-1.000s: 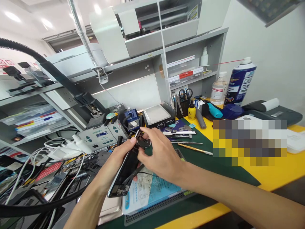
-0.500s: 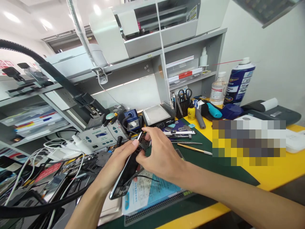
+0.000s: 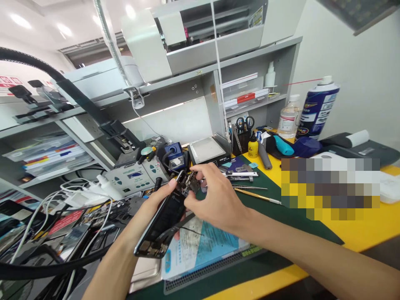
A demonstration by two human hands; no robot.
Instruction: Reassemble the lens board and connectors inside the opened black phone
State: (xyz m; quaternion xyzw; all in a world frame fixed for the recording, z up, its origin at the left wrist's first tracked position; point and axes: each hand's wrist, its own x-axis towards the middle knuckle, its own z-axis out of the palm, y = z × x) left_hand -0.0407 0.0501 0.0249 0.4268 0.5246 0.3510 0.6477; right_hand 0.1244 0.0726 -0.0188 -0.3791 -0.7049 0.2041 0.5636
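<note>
My left hand (image 3: 149,213) is wrapped round an opened dark phone (image 3: 162,218), held tilted above the bench with its top end pointing away from me. My right hand (image 3: 215,199) comes in from the right and pinches a small dark part (image 3: 191,183) at the phone's top end, thumb and fingers closed on it. Exposed circuitry shows at the phone's near bottom end. Below both hands lies a blue and white printed sheet (image 3: 203,246) on the dark green mat (image 3: 265,216).
Behind the hands stand a soldering station (image 3: 133,177), a small hot plate (image 3: 206,150) and a tool cup with scissors (image 3: 242,135). Tweezers and a thin tool (image 3: 254,196) lie on the mat. A spray can (image 3: 315,108) and bottle stand right. Tangled cables (image 3: 78,200) crowd the left.
The phone has tipped a little lower and nearer at its bottom end. My right fingers have shifted at the phone's top end, still pinching the small part.
</note>
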